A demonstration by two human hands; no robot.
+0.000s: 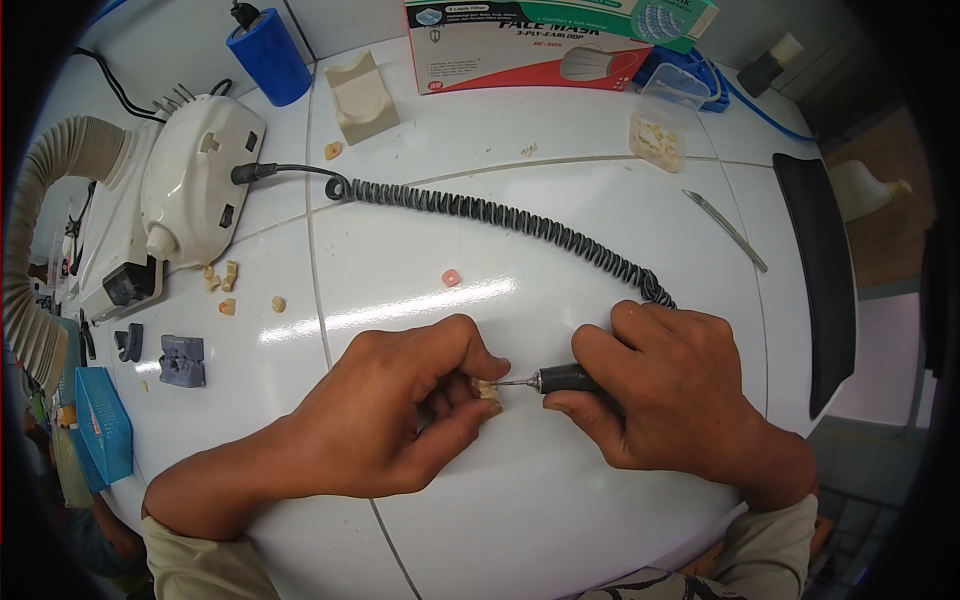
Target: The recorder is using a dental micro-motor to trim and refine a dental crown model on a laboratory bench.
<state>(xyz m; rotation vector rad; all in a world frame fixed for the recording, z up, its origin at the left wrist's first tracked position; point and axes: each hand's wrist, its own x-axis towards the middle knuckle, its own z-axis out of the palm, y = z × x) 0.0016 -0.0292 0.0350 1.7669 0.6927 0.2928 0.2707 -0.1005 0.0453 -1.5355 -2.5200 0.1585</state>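
Cream-coloured tooth model (488, 388) is pinched between the left hand (400, 415) fingers above the white bench (560, 250). A black rotary tool (565, 379) is gripped by the right hand (665, 390), its tip touching the model.

White control box (195, 180) sits upper left w/ a ribbed grey hose (40, 230) curling beside it. Blue cylinder (268, 57) stands behind, cream block (362, 97) just right of it. Mask carton (530, 45) along the far edge, clear tub (662, 125) of pale bits nearby. Thin metal blade (727, 229) lies right (well apart from the rest). Grey cast (182, 360) and blue basket (103, 425) at left; pink bit (451, 277) mid-table.
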